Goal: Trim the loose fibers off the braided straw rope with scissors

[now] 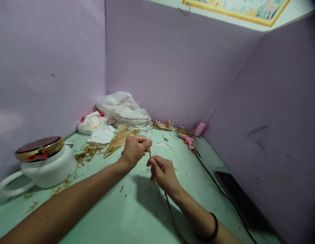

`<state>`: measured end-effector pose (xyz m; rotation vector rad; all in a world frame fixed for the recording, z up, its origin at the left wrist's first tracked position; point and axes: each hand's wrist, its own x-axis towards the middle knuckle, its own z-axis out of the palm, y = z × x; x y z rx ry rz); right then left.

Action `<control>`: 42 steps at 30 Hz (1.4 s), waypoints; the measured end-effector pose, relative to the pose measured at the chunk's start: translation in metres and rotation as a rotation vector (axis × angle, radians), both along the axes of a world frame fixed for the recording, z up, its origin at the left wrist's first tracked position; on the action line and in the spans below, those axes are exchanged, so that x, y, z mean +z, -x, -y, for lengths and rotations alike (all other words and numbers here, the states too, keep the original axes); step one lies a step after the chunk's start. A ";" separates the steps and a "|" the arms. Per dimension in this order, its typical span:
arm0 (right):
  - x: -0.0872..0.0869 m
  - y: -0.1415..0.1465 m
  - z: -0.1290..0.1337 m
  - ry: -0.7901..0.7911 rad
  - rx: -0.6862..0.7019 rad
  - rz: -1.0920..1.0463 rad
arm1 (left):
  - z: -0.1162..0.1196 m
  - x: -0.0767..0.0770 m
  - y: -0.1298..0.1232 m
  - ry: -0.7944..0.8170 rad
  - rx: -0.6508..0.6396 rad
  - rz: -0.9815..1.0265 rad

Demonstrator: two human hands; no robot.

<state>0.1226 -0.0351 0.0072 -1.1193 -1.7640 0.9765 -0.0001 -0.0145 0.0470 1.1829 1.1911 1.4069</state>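
Note:
A thin tan cord, twisted or braided from what looks like dried plant fibre, runs up from the front edge of the table to both hands. My left hand is closed, pinching the cord's upper end between thumb and fingers. Just below and to the right, my right hand grips the same cord, its fingers bent round it. A short stretch of cord shows between the two hands. Behind the left hand lies a bundle of flat dried straw strips.
At left stands a white mug with a gold-rimmed lid. Plastic bags and straw scraps lie behind it. A pink glue gun, pink thread spool, woven pieces and dark phone are around the right side.

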 end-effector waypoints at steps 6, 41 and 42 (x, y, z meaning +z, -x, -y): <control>-0.004 -0.005 0.009 -0.025 0.010 -0.029 | -0.018 -0.007 0.006 0.195 -0.136 0.034; 0.017 -0.005 -0.021 0.364 0.005 -0.434 | -0.020 -0.007 0.013 -0.007 -0.246 -0.021; 0.017 -0.005 -0.021 0.365 0.002 -0.441 | -0.018 -0.006 0.011 -0.029 -0.234 -0.053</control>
